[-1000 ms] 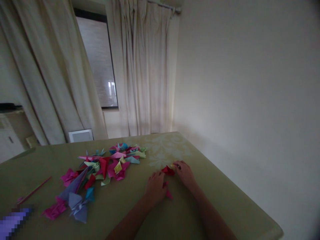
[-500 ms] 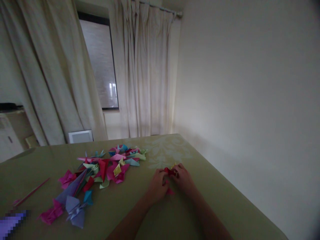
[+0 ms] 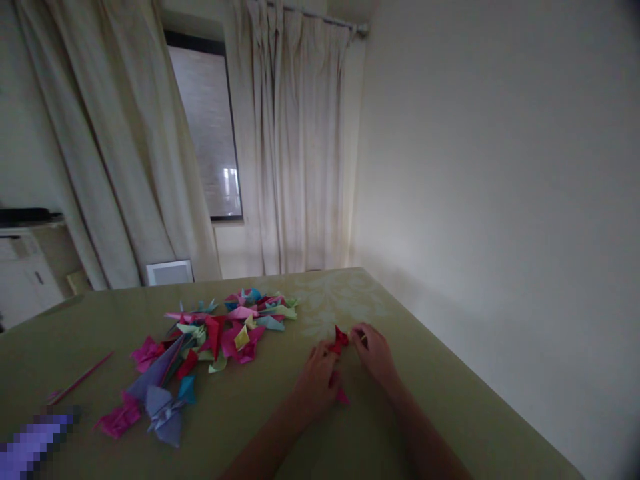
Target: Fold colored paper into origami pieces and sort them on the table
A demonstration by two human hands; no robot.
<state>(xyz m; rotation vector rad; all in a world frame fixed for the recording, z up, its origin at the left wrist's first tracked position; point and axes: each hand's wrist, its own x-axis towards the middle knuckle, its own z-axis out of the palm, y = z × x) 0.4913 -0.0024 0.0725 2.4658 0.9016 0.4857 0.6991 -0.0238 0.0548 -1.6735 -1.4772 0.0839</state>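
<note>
A small red folded paper piece (image 3: 339, 339) stands between my two hands on the green table (image 3: 280, 427). My left hand (image 3: 316, 381) has its fingers curled onto the near side of the red paper. On the paper's right side, my right hand (image 3: 374, 353) pinches it with its fingertips. A bit of pink-red paper (image 3: 343, 396) shows under my left hand's wrist side. The light is dim and the fingertips are small in view.
A heap of several coloured folded papers (image 3: 215, 330) lies to the left of my hands, with purple and pink ones (image 3: 161, 407) nearer me. A thin pink stick (image 3: 80, 380) lies at the far left. Curtains and a window stand behind the table; a wall runs along the right.
Both hands stayed on the red paper and shifted slightly; the paper now stands up more between the fingertips. The camera tilted a little.
</note>
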